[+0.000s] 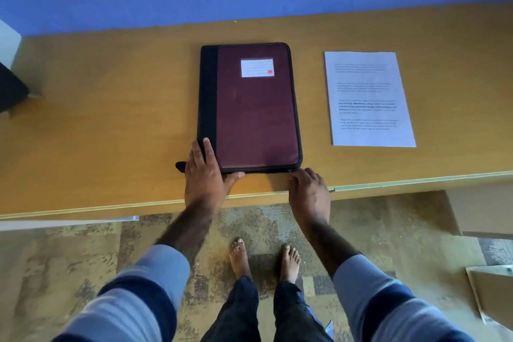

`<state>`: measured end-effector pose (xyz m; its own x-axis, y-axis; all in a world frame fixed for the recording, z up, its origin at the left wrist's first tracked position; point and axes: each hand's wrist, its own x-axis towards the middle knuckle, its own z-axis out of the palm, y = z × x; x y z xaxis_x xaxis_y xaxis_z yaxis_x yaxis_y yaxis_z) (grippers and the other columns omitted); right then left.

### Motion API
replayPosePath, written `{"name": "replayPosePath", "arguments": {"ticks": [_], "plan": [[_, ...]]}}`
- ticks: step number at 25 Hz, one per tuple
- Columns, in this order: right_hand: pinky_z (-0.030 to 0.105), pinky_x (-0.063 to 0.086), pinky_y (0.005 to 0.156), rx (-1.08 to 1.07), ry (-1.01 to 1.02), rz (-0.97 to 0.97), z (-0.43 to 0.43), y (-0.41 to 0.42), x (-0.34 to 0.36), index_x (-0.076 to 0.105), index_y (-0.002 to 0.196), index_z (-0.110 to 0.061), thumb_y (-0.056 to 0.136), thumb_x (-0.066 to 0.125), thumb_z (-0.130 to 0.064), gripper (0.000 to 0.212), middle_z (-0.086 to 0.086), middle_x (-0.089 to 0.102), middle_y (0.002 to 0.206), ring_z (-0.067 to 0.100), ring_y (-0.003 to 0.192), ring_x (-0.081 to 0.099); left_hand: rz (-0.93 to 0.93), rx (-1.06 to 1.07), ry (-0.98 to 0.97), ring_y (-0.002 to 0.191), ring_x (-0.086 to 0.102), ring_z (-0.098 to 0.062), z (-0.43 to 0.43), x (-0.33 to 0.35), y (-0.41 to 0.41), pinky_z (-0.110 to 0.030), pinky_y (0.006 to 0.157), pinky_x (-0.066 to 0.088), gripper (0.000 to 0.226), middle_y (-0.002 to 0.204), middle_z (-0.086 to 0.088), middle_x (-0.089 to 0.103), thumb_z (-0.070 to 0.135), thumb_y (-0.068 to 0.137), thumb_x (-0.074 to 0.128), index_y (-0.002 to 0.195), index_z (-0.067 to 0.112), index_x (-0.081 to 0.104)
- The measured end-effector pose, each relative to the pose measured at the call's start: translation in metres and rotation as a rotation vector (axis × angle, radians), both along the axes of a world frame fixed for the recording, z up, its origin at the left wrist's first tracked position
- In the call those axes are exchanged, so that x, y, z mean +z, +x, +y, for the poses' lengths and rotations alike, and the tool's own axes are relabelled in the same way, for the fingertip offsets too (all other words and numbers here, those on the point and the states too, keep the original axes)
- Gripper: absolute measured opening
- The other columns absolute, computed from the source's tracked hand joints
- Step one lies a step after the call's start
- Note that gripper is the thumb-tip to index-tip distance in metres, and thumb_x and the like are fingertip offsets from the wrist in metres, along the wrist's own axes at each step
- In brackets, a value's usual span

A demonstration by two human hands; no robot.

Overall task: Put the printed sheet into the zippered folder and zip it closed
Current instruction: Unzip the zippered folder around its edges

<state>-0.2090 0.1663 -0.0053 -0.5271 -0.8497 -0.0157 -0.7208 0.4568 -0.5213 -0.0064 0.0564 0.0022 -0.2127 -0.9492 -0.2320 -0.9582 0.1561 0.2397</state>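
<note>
A maroon zippered folder (255,114) with a black spine and a white label lies closed on the wooden table (111,108). My left hand (205,172) rests flat on its near left corner, fingers spread over the black spine. My right hand (308,189) is at the near right corner, fingers pinched at the zipper end; the pull itself is too small to make out. The printed sheet (367,98) lies flat on the table to the right of the folder, apart from it, with several blocks of text.
A blue wall runs behind the table. A dark object (11,91) sits at the far left edge. A black tab (181,166) sticks out from the folder's near left corner. Cardboard boxes (491,294) stand on the patterned floor at the right, below the table edge.
</note>
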Motion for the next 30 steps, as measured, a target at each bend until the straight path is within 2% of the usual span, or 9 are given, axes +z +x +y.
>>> {"name": "replayPosePath", "arguments": {"ticks": [5,8,14,16,18,21,25,27,30], "plan": [[0.032,0.048,0.056,0.047,-0.025,-0.002,-0.004,0.032,0.002,0.063,0.083,-0.010,0.090,0.056,-0.006,0.010,0.007,0.065,0.077,0.025,0.059,0.055,-0.071,-0.047,-0.076,0.152,0.024,-0.038,-0.004,0.002,0.002,-0.047,0.125,0.022,0.123,0.167,-0.025,0.011,0.084,0.079,0.048,0.160,0.005,0.000],[0.029,0.042,0.053,0.031,-0.051,-0.003,-0.012,0.050,0.003,0.062,0.079,-0.011,0.088,0.058,-0.004,0.013,0.005,0.062,0.071,0.021,0.053,0.047,-0.083,-0.068,-0.119,0.151,0.026,-0.037,-0.004,0.003,0.004,-0.048,0.125,0.021,0.121,0.165,-0.026,0.016,0.084,0.080,0.046,0.160,0.003,0.005],[0.030,0.038,0.066,0.105,0.011,-0.053,-0.024,0.076,0.003,0.067,0.093,-0.013,0.096,0.053,-0.011,0.014,0.002,0.068,0.087,0.014,0.066,0.047,-0.072,-0.048,-0.085,0.154,0.018,-0.037,0.001,0.002,0.005,-0.051,0.126,0.014,0.114,0.168,-0.023,0.008,0.079,0.085,0.046,0.161,0.004,0.004],[0.029,0.043,0.065,0.161,0.015,-0.096,-0.024,0.069,0.008,0.068,0.093,-0.015,0.098,0.056,-0.019,0.014,0.000,0.068,0.090,0.015,0.068,0.052,-0.029,-0.016,-0.169,0.154,0.018,-0.035,0.018,0.003,0.002,-0.050,0.126,0.009,0.098,0.167,-0.020,0.012,0.067,0.092,0.050,0.160,0.007,0.015],[0.024,0.041,0.056,0.164,-0.093,-0.129,-0.016,0.051,0.016,0.067,0.083,-0.017,0.097,0.059,-0.029,0.020,-0.003,0.066,0.082,0.010,0.062,0.053,0.111,0.063,-0.292,0.145,0.034,-0.034,0.042,0.005,-0.003,-0.050,0.124,0.018,0.069,0.155,-0.017,0.036,0.052,0.096,0.057,0.148,0.010,0.041],[0.023,0.039,0.057,-0.171,-0.119,-0.253,-0.017,0.000,0.028,0.070,0.094,-0.015,0.092,0.068,-0.039,0.025,-0.001,0.066,0.089,0.007,0.068,0.055,0.242,0.242,-0.289,0.113,0.053,-0.025,0.069,0.000,-0.021,-0.044,0.102,0.038,0.046,0.117,-0.005,0.058,0.059,0.094,0.058,0.114,0.018,0.062],[0.036,0.057,0.080,-0.385,-0.002,-0.630,-0.051,-0.047,0.032,0.063,0.130,-0.008,0.084,0.078,-0.043,0.060,0.006,0.071,0.111,0.022,0.097,0.068,0.179,0.336,-0.165,0.102,0.053,-0.020,0.073,-0.009,-0.055,-0.042,0.096,0.039,0.056,0.108,0.001,0.060,0.075,0.085,0.057,0.101,0.022,0.066],[0.035,0.059,0.079,-0.387,0.036,-0.802,-0.065,-0.050,0.034,0.065,0.126,-0.002,0.082,0.080,-0.035,0.057,0.007,0.070,0.109,0.020,0.096,0.067,0.180,0.383,-0.155,0.101,0.054,-0.022,0.070,-0.011,-0.068,-0.044,0.096,0.040,0.057,0.106,-0.001,0.061,0.076,0.082,0.058,0.098,0.021,0.066],[0.028,0.045,0.062,-0.380,0.019,-0.833,-0.073,-0.047,0.040,0.070,0.097,0.009,0.084,0.078,-0.020,0.032,0.005,0.063,0.082,0.020,0.074,0.056,0.197,0.476,-0.158,0.100,0.054,-0.024,0.066,-0.013,-0.080,-0.046,0.098,0.039,0.047,0.104,-0.001,0.061,0.068,0.081,0.065,0.090,0.022,0.065]]}}
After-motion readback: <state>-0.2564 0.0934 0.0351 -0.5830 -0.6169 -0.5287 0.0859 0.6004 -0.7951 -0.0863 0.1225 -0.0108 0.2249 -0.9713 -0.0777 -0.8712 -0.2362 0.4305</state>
